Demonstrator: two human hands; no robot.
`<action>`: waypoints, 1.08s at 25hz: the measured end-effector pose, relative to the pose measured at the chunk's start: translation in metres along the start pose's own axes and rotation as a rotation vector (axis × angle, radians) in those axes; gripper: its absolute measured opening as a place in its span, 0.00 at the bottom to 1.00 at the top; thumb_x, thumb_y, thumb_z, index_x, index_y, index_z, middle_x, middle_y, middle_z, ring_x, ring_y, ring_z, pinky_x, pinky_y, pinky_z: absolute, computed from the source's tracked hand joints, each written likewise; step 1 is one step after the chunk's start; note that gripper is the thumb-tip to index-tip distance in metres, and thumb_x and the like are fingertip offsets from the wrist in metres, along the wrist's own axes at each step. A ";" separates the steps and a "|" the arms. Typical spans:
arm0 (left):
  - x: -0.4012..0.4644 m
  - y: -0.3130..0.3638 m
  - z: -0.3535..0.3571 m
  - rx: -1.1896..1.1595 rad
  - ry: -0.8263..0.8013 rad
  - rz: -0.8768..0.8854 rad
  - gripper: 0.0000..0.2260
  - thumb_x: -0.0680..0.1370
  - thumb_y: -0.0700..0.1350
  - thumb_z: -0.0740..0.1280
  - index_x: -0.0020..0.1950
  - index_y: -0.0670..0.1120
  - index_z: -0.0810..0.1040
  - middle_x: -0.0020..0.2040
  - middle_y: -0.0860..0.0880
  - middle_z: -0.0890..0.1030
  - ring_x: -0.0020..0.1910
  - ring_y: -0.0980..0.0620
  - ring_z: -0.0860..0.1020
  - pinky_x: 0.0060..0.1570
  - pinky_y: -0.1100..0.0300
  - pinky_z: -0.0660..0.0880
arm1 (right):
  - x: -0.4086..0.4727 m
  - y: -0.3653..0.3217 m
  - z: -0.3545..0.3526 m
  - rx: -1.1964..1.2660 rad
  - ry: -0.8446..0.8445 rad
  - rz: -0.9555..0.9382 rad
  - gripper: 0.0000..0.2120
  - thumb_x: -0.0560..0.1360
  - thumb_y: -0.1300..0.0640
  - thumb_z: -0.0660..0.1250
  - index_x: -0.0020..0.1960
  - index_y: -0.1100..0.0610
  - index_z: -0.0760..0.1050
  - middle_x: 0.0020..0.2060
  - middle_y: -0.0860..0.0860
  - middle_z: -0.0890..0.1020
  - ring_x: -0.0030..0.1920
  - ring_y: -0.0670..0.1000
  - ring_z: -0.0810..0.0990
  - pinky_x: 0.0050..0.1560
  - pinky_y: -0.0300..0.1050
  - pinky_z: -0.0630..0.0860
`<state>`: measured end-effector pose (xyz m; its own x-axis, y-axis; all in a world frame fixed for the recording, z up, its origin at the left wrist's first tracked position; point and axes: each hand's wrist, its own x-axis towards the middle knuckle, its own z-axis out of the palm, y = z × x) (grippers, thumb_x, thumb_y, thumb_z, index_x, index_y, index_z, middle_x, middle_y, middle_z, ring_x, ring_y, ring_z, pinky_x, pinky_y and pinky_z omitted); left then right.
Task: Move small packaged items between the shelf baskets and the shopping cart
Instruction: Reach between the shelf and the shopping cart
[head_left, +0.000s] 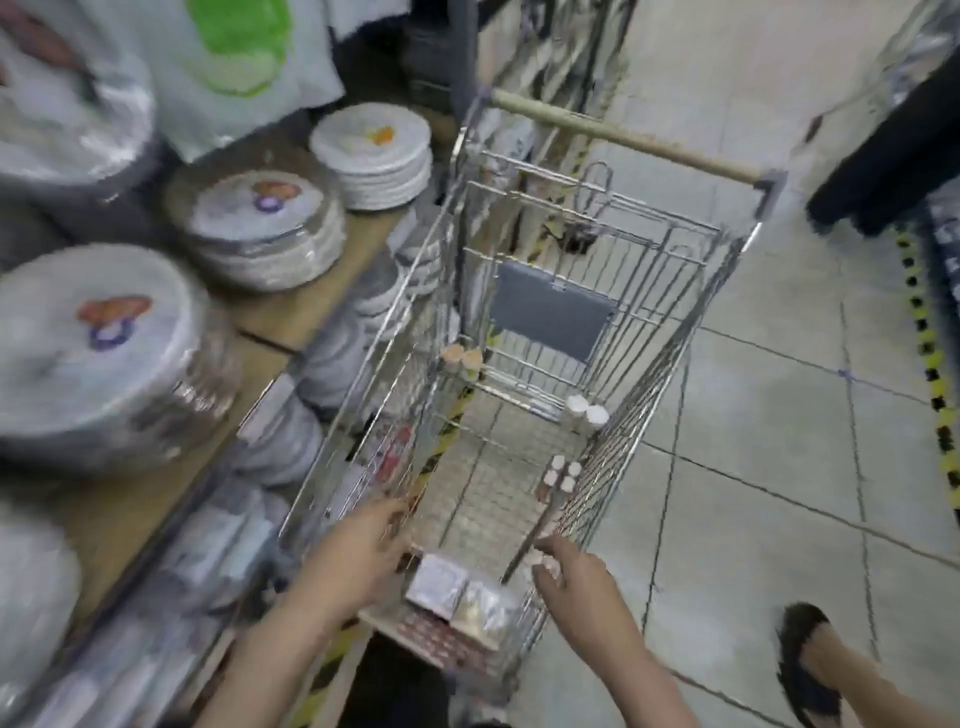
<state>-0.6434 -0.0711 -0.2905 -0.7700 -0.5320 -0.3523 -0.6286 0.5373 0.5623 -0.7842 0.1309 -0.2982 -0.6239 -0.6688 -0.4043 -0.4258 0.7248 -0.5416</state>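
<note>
Inside the near end of the shopping cart, both hands reach down. The right hand curls its fingers round a small white-capped pack, apparently a pickup. The left hand rests at the cart's left wall, fingers bent against the wire; whether it holds anything I cannot tell through the blur. Between the two hands lie flat packets. Beyond the right hand, along the right wall, stand more small capped packs. By my reading, the next move calls for lifting the pack straight up past the rim, then carrying it left to the shelf. Open cart floor lies ahead of the grip; wire walls crowd either side.
</note>
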 end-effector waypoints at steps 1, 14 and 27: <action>-0.031 -0.004 -0.002 -0.034 0.049 -0.018 0.15 0.78 0.45 0.65 0.65 0.48 0.74 0.60 0.52 0.77 0.59 0.53 0.76 0.57 0.62 0.70 | -0.017 -0.003 0.004 -0.025 -0.023 -0.040 0.16 0.80 0.54 0.60 0.67 0.53 0.71 0.63 0.49 0.76 0.62 0.48 0.74 0.57 0.39 0.67; -0.373 -0.100 -0.026 -0.362 0.604 -0.471 0.10 0.78 0.47 0.66 0.57 0.58 0.72 0.53 0.57 0.79 0.54 0.57 0.78 0.56 0.59 0.74 | -0.174 -0.159 0.094 -0.135 -0.357 -0.604 0.14 0.79 0.54 0.61 0.64 0.46 0.71 0.57 0.43 0.76 0.52 0.44 0.78 0.50 0.33 0.73; -0.664 -0.185 -0.066 -0.362 0.879 -0.662 0.11 0.76 0.47 0.67 0.50 0.64 0.73 0.51 0.64 0.79 0.51 0.66 0.77 0.56 0.59 0.75 | -0.358 -0.344 0.199 -0.021 -0.435 -1.072 0.15 0.79 0.51 0.61 0.65 0.45 0.71 0.58 0.37 0.74 0.60 0.36 0.70 0.59 0.28 0.66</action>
<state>-0.0087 0.1400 -0.1111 0.1295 -0.9869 -0.0960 -0.7027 -0.1596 0.6934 -0.2842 0.0885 -0.1138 0.3404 -0.9397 0.0337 -0.6136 -0.2492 -0.7492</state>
